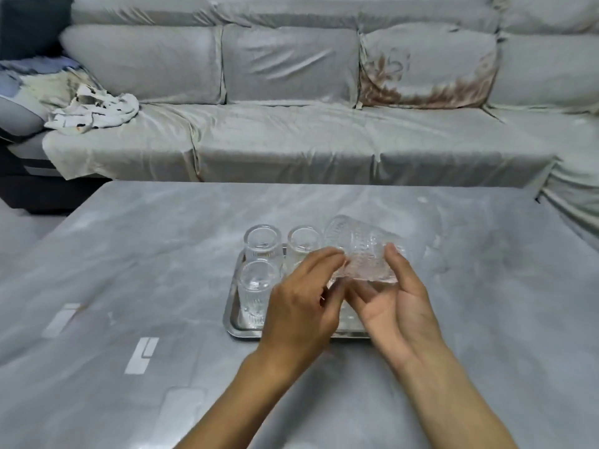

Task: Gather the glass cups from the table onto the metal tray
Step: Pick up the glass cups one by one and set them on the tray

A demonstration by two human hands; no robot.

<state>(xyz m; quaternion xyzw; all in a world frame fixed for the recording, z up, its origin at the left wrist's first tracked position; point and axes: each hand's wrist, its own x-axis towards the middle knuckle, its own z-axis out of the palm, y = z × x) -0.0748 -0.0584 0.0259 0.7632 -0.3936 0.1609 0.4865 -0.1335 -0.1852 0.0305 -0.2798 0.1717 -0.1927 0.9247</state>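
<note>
Over tray, tilted glass cup sits between both hands' grip.

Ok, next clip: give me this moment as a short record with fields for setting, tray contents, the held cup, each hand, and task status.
setting: grey table in front of a covered sofa
metal tray: near the table's middle, holding three glass cups
cups on tray: back left cup, back middle cup, front left cup, all upright
held cup: patterned glass, tilted on its side above the tray's right part
left hand: fingertips on the held cup
right hand: gripping the held cup
status: fourth cup not yet set down
</note>
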